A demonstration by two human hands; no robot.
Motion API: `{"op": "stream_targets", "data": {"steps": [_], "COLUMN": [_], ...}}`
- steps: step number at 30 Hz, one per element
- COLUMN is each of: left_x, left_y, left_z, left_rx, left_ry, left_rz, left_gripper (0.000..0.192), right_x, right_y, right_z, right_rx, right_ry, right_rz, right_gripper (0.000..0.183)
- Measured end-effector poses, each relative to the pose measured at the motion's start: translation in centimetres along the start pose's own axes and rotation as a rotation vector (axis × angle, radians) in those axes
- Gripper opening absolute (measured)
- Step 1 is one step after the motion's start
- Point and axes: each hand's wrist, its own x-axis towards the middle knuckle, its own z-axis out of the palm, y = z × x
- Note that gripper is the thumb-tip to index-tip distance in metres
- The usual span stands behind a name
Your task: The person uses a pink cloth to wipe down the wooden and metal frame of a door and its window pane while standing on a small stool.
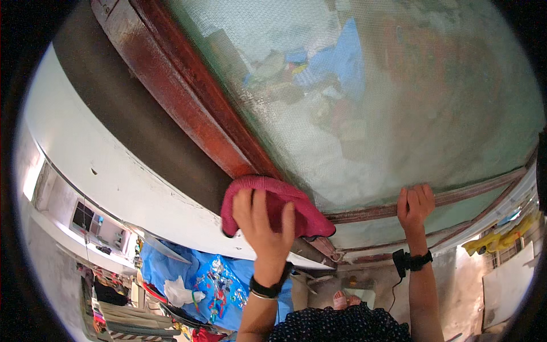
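Observation:
My left hand [265,235] lies spread over a folded magenta cloth [305,209], pressing it to the red-brown wooden side frame [183,98] of a screen door or window. The cloth hides part of the frame's lower stretch. To the right, my right hand [415,207] has its fingers curled at the wooden crossbar [461,196], against the lower edge of the mesh screen [376,132]. Blurred blue and pale shapes show through the mesh. Dark bands circle both wrists.
A white wall edge [128,171] runs along the left of the frame. Below it are blue plastic sheeting [230,265] and a white plastic bag [181,293]. A yellow cloth [491,239] hangs at right. A sandalled foot [340,300] rests on the floor below.

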Motion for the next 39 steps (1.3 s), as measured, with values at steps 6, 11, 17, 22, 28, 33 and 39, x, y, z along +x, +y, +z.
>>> {"op": "stream_targets", "data": {"steps": [6,11,17,22,28,33,39], "left_x": [-0.4,-6.3,-7.1,5.2,-3.4,-8.4,5.8], "left_y": [-1.7,-2.5,-2.7,-0.9,-1.4,-1.8,0.1], "left_z": [1.2,2.8,3.1,0.4,3.2,4.0,0.9], "left_rx": [0.003,-0.012,-0.089,-0.033,-0.047,-0.073,0.01], "left_ry": [0.137,0.119,0.119,0.314,0.164,0.086,0.262], "left_rz": [0.022,-0.022,-0.044,0.0,-0.033,-0.159,-0.036], "left_gripper": [0.043,0.031,0.029,0.028,0.032,0.029,0.031], "right_x": [0.0,-0.3,-0.4,-0.6,0.1,-0.3,-0.6], "right_y": [-0.1,0.1,-0.2,0.1,0.1,-0.3,0.3], "right_z": [0.2,0.1,0.4,0.1,-0.2,0.3,0.4], "right_rx": [0.062,0.036,-0.003,-0.04,0.015,0.062,0.067], "right_ry": [0.013,-0.033,-0.027,-0.072,-0.062,-0.026,-0.022], "right_rz": [-0.002,0.006,0.002,-0.014,-0.005,-0.035,-0.047], "right_gripper": [0.026,0.026,0.026,0.026,0.027,0.028,0.028]}}
